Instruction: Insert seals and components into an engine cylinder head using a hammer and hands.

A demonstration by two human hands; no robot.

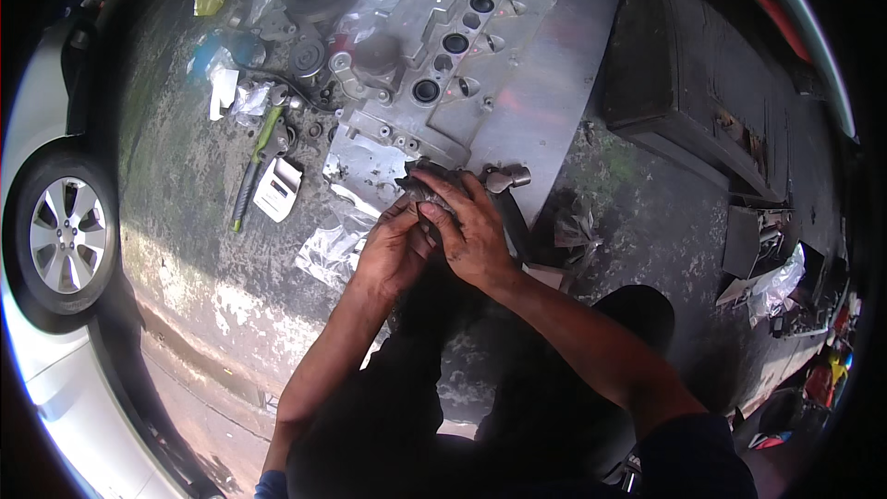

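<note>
In front of my knees, my left hand (393, 254) and my right hand (471, 233) are closed together on a small dark metal part (419, 187) with a jagged edge. The fingers cover much of it, and its exact kind does not show. My right fingers lie over its top while the left ones grip it from below. Just beyond sits a silver engine cover (443, 83) with a row of round dark holes, resting on a metal sheet (545, 111). Right of my right hand lies a hammer (508, 178) with a metal head and dark handle.
At left on the stained concrete are a green and black hand tool (257, 166), a small white box (278, 189) and crumpled clear plastic (333, 251). Pulleys (308, 57) and other loose parts lie farther off. A dark wooden cabinet (693, 83) stands right; a car wheel (67, 234) is far left.
</note>
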